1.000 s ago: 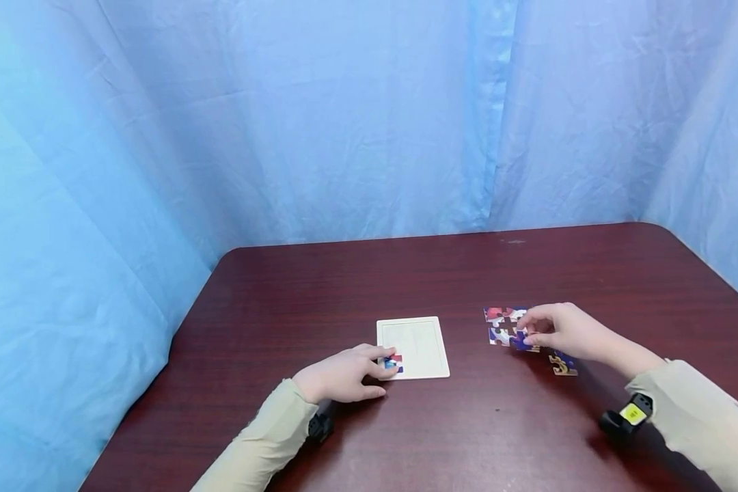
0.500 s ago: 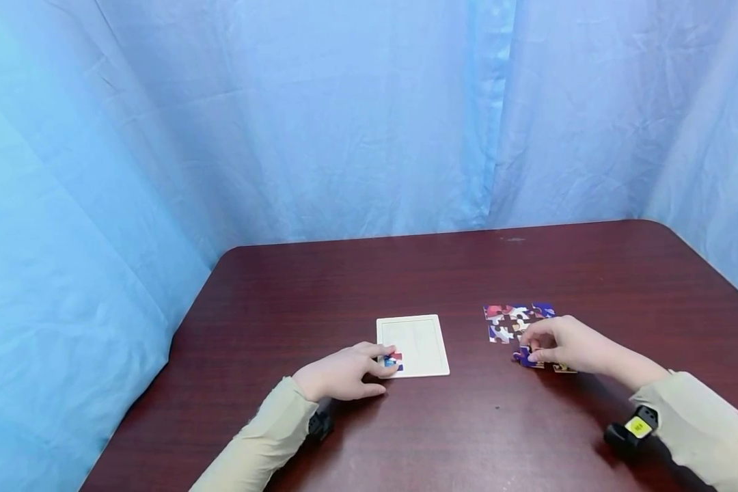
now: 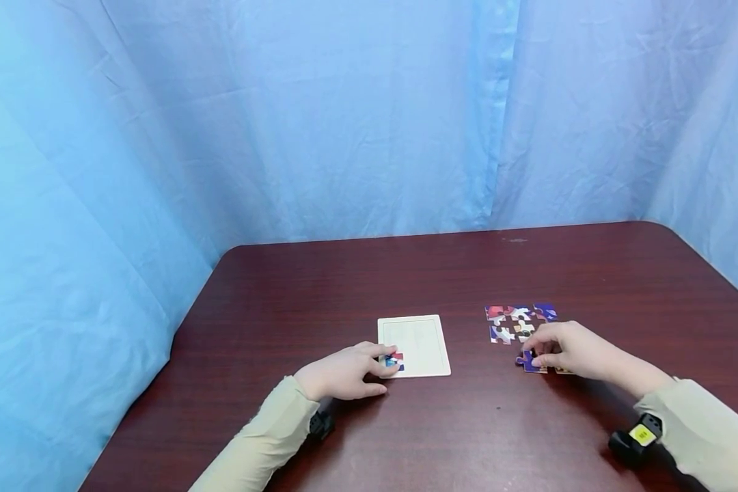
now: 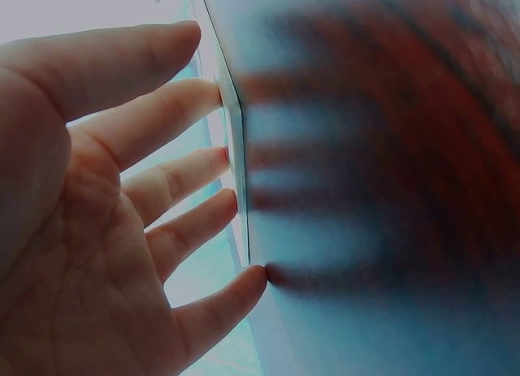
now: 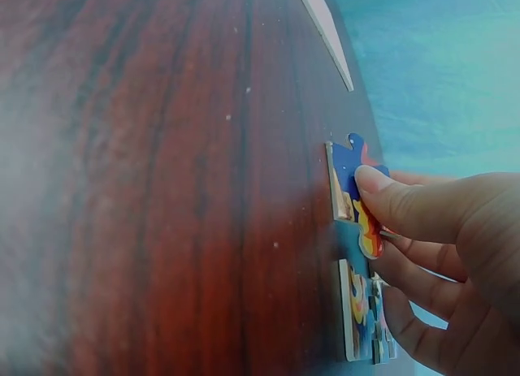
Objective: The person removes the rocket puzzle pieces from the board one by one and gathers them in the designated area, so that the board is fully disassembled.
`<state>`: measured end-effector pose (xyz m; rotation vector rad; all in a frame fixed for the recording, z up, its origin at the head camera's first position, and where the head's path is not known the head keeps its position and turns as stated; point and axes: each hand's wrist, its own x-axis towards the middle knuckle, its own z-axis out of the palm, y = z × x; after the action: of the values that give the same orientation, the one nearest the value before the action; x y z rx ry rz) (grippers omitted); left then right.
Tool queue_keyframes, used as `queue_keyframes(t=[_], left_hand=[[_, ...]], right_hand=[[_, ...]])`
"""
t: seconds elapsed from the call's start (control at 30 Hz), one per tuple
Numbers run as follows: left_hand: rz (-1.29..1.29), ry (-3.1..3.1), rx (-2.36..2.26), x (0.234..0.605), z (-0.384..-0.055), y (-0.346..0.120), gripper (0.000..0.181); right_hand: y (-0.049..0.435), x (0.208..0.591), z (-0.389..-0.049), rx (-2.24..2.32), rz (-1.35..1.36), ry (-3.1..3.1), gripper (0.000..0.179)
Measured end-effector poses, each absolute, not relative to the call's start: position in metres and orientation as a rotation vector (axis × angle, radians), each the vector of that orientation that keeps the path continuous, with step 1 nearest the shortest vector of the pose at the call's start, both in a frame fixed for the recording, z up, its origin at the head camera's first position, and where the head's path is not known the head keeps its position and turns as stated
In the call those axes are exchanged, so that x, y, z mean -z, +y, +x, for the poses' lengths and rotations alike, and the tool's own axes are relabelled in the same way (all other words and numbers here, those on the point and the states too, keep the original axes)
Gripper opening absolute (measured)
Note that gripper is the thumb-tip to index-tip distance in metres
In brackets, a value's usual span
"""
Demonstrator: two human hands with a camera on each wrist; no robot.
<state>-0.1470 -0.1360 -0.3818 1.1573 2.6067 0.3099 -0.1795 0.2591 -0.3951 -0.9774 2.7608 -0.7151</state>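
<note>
My left hand [image 3: 344,372] lies with its fingers spread on the near left corner of a white puzzle tray [image 3: 423,348]. Between those fingers a small red, white and blue puzzle piece [image 3: 396,361] shows in the tray's corner. In the left wrist view, fingertips [image 4: 213,92] touch the tray's edge. To the right of the tray, my right hand [image 3: 575,350] pinches a blue and yellow puzzle piece [image 5: 349,177] between thumb and fingers, at the tabletop. Another puzzle piece [image 5: 357,307] sits beside it, partly hidden by the right hand in the head view.
Several loose puzzle pieces [image 3: 502,333] lie grouped beyond my right hand, with a blue one [image 3: 544,311] at their far right. The dark red-brown table [image 3: 320,287] has blue curtains [image 3: 357,123] behind it and at its sides.
My right hand has drawn the pinched puzzle piece away from the group, toward the near side and slightly right, uncovering other pieces. The left hand and tray have stayed put.
</note>
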Motion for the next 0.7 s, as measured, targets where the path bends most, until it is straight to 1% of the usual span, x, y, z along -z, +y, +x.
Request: queue_keyframes(t=[0.7], left_hand=[[1.155, 2.600, -0.297, 0.3807, -0.1451, -0.1352, 0.037]], right_hand=[[0.2606, 0.3982, -0.1807, 0.644, -1.033, 2.820, 0.020]])
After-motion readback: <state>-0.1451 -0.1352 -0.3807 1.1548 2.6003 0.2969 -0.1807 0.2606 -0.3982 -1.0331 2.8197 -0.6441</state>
